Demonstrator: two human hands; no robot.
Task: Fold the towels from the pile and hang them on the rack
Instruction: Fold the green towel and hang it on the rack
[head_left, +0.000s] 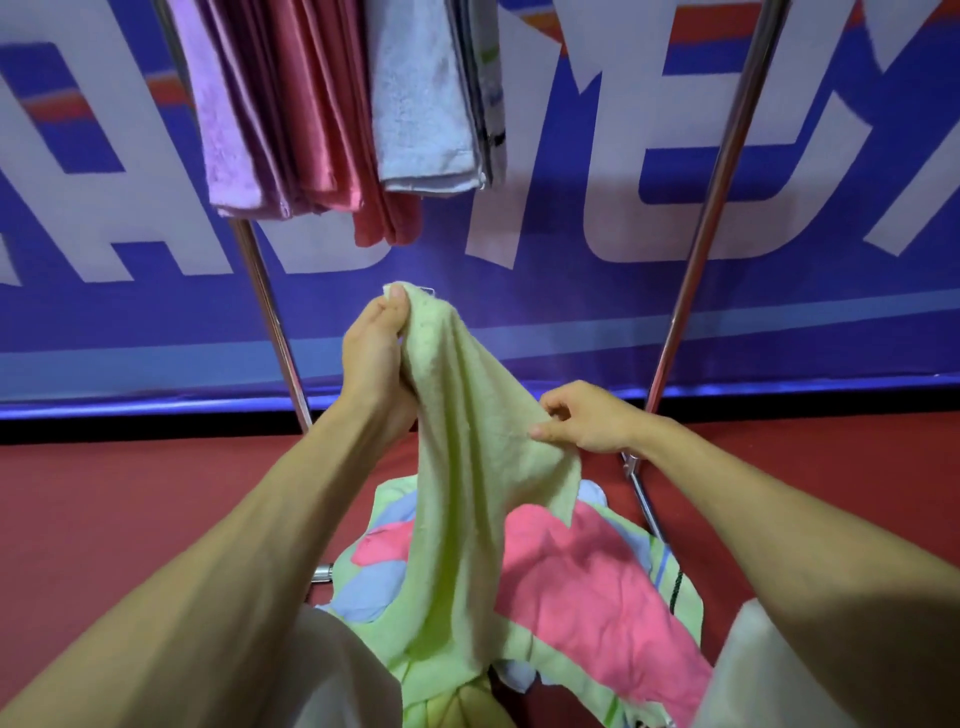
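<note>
A blue banner (571, 312) with white letters stands behind the rack (711, 218), whose two metal legs slant down to the red floor (130, 493). Lilac, pink and white hung towels (311, 104) drape down by its left leg. The pile (582, 587) lies low between the legs. Above it I hold up a green towel (467, 441): my left hand (374, 358) grips its top corner, and my right hand (587, 421) pinches its edge lower down, near the right leg.

both hands raised on outstretched bare arms, left hand (375, 353) gripping higher, right hand (587, 418) pinching lower.
</note>
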